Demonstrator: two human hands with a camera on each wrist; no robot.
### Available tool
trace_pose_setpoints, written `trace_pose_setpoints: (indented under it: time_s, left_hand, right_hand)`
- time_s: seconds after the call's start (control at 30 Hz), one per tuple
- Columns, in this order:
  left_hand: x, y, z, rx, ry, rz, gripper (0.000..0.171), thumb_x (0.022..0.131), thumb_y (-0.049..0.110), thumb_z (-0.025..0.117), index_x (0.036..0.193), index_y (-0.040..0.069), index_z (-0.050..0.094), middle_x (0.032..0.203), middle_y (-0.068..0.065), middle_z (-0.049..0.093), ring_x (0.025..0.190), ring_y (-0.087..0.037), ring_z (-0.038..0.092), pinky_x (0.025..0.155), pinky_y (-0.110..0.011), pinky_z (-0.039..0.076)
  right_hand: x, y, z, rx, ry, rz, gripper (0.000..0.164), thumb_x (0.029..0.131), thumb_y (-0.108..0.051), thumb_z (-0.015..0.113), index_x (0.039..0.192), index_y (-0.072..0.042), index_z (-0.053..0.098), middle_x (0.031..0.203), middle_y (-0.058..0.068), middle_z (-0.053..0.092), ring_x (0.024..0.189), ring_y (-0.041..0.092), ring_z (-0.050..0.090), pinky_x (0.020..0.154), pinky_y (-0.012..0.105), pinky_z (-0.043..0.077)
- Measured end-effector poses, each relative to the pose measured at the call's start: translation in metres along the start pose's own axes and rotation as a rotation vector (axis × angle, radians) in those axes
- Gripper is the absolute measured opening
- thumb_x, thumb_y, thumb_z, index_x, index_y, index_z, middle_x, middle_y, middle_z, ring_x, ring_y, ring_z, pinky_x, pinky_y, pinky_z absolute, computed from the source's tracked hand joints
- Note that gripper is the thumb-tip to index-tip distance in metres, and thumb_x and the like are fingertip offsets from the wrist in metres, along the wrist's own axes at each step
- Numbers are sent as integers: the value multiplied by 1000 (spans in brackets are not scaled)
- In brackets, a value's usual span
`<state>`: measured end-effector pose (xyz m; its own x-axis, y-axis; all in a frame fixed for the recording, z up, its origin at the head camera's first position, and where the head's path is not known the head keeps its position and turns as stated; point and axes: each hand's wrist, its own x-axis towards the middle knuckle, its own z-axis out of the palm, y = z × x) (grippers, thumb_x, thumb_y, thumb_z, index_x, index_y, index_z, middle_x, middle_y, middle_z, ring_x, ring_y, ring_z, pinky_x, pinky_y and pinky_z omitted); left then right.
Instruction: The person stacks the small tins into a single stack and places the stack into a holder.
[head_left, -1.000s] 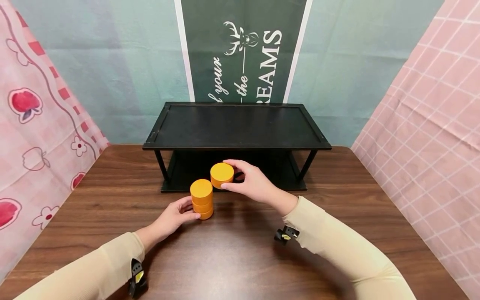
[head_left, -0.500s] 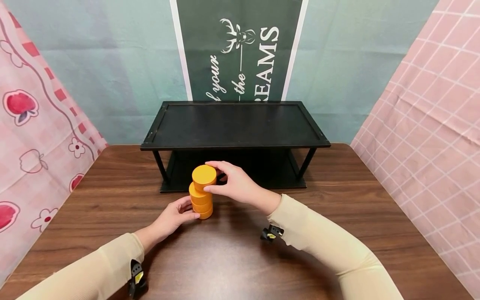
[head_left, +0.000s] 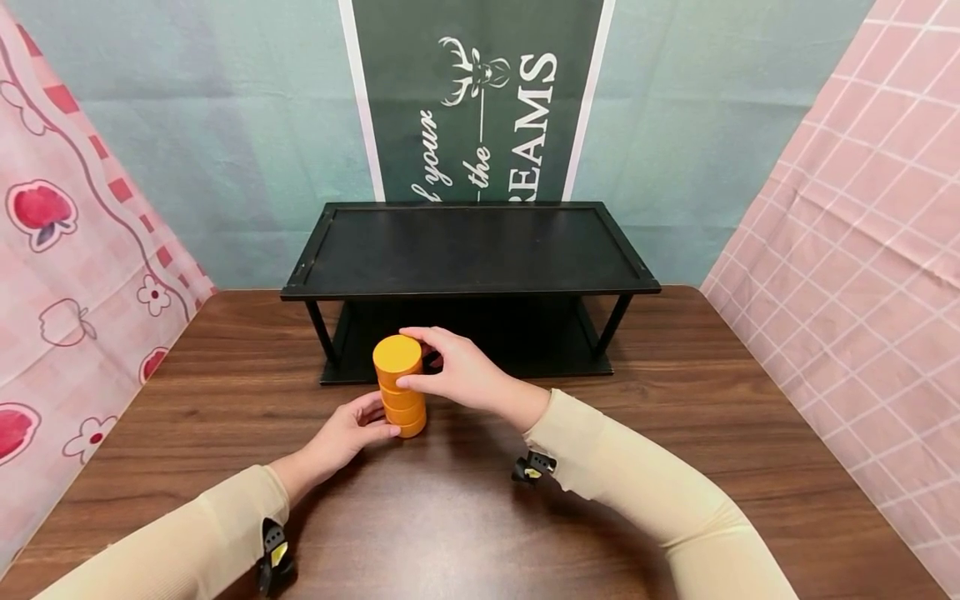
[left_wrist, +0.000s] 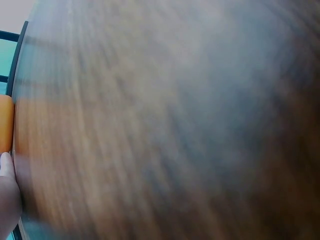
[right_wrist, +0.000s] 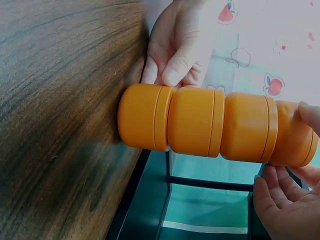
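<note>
Several orange round lidded jars (head_left: 405, 408) stand in one upright column on the table. My right hand (head_left: 467, 371) grips the top jar (head_left: 397, 357) from the right, thumb in front and fingers behind. In the right wrist view this jar (right_wrist: 295, 132) meets the one below it, set slightly off line. Low on the column's left side, my left hand (head_left: 347, 433) holds the bottom jar (right_wrist: 142, 117) between thumb and fingers. The left wrist view catches only a jar's edge (left_wrist: 6, 122) and part of the left hand (left_wrist: 7, 200).
Behind the jars stands a black two-tier shelf (head_left: 472, 250) with thin posts. The brown wooden table (head_left: 675, 417) reaches to pink cloths at both sides. A green cloth with white lettering (head_left: 483, 108) hangs at the back.
My right hand has moved left and down with its jar, bringing it from beside the stack onto the top. The left hand has stayed at the base.
</note>
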<state>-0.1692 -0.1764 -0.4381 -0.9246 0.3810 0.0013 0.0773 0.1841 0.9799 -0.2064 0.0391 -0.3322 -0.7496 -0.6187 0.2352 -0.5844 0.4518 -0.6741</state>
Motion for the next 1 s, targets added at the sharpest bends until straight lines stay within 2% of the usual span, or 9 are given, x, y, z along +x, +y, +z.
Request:
trace_pose_setpoints:
  time_s: [0.23,0.37,0.5,0.6,0.7,0.87,1.0]
  left_hand:
    - [1,-1,-1,6,-9,0,61,84,13,70,134,-7,40,132,-24,48,121,-34,46,99,-37,40]
    - [2,0,-2,21,-19,7,60,84,13,70,134,-6,42,131,-23,49,121,-34,47,100,-42,38]
    - [3,4,-3,34,-31,11,58,84,12,70,132,-6,43,130,-23,50,119,-35,48,101,-47,37]
    - [4,7,-5,52,-45,12,58,84,12,70,132,-6,44,129,-22,51,118,-34,49,100,-47,38]
    - [5,10,-7,81,-63,19,57,85,13,70,133,-4,44,130,-21,51,118,-33,50,99,-47,39]
    - [8,11,-6,136,-79,46,55,84,15,70,132,-2,48,128,-18,53,114,-30,54,97,-44,42]
    - [10,12,-3,138,-78,48,54,84,15,71,131,-1,50,127,-17,54,112,-30,55,94,-39,45]
  right_hand:
    - [-3,6,0,36,-41,43,76,80,-31,75,142,-8,37,126,4,52,102,13,53,86,31,50]
    - [-10,20,5,55,-73,96,82,77,-29,77,143,-7,34,127,6,53,106,16,55,88,29,48]
    - [-16,38,17,62,-154,131,82,77,-26,78,141,-4,34,125,8,55,108,21,56,92,32,47]
    - [-19,47,29,42,-216,131,78,77,-26,78,139,-2,37,123,9,56,107,21,57,92,32,46]
    - [-19,51,38,15,-242,119,69,76,-25,79,132,-2,45,119,8,58,103,19,58,91,29,46]
    - [-18,51,44,6,-226,110,53,78,-19,77,121,-2,53,113,8,61,97,17,61,86,26,48]
    - [-19,52,43,34,-209,146,49,79,-17,76,120,-3,54,112,7,62,95,15,61,84,24,49]
